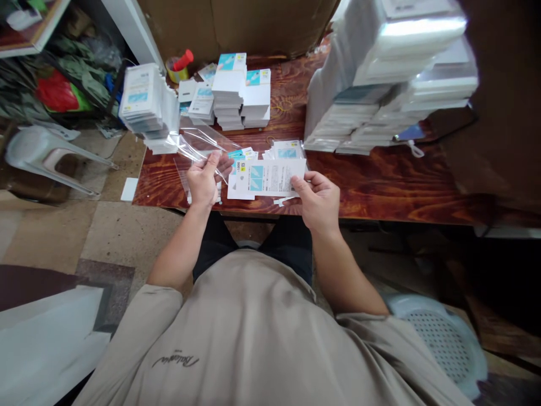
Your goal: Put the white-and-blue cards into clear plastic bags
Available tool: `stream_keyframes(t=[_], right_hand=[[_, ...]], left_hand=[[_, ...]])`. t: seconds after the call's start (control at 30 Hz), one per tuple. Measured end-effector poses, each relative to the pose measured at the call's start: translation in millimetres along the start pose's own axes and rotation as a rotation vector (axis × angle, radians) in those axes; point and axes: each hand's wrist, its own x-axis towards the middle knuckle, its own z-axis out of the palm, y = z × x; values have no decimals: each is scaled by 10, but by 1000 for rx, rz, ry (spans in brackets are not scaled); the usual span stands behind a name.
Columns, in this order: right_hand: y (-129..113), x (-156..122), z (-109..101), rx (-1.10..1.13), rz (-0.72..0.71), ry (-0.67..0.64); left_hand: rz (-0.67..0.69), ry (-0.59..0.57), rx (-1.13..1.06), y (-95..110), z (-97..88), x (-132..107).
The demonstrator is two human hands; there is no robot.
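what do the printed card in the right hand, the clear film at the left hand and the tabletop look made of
Printed card: likely stiff paper, matte, flat with crisp edges. Clear film: probably thin plastic, glossy, see-through with glare streaks. Tabletop: seemingly varnished wood, reddish-brown with dark grain, possibly laminate.

The wooden table (pixel 380 192) supported tall sleeved stacks (pixel 336 113) at right, a shorter sleeved stack (pixel 146 107) at left, card stacks (pixel 256 100) at rear, and printed cards (pixel 239 154) near the front edge.
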Motion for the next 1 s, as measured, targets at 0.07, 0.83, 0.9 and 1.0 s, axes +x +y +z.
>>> stream_keyframes(t=[0.07, 0.83, 0.9, 1.0], right_hand=[[7, 24, -7, 11, -5, 28], [288, 102, 474, 31, -150, -273], [222, 95, 481, -24, -136, -283], [188, 213, 308, -133, -112, -158]], left_hand=[[-6, -16, -5, 9, 22, -40], [-82, -389, 69, -32, 124, -590], [-73, -428, 192, -58, 93, -561], [-59, -359, 524, -1, -57, -353]])
